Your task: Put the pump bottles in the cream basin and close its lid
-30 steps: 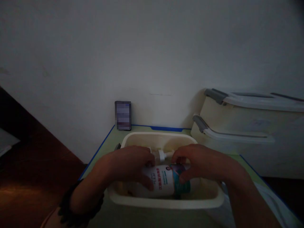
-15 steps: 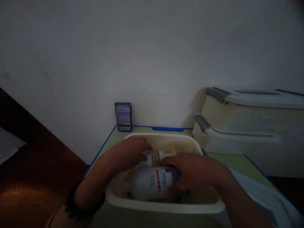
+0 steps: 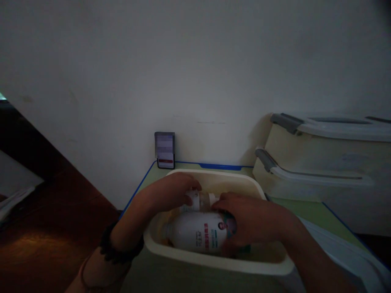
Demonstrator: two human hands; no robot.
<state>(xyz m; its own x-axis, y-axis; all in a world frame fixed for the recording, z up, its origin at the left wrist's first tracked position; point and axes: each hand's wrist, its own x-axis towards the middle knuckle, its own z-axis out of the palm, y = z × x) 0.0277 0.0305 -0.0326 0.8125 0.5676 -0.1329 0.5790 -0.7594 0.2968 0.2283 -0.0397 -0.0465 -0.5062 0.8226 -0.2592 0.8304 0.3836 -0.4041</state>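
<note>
A cream plastic bin [image 3: 220, 266] stands in front of me with bottles lying in it. The large white bottle [image 3: 191, 232], printed with red and green lettering, lies on its side along the near wall. My right hand [image 3: 247, 219] is wrapped round its right end, thumb on the near side. Behind it lies a smaller bottle [image 3: 206, 200] with a white label and a white cap. My left hand [image 3: 180, 191] reaches over the bin's left rim, its fingers closed round the left end of that smaller bottle. The bin's floor is mostly hidden.
A phone [image 3: 165, 150] leans against the wall at the table's back edge. Two lidded storage boxes [image 3: 311, 154] with grey latches are stacked at the right. A translucent lid [image 3: 336, 248] lies right of the bin. Blue tape [image 3: 220, 166] edges the green tabletop [image 3: 308, 209].
The whole view has shifted slightly, so things appear further right. The large bottle has rolled a little, showing more of its printed picture. Both hands keep their places on the bottles.
</note>
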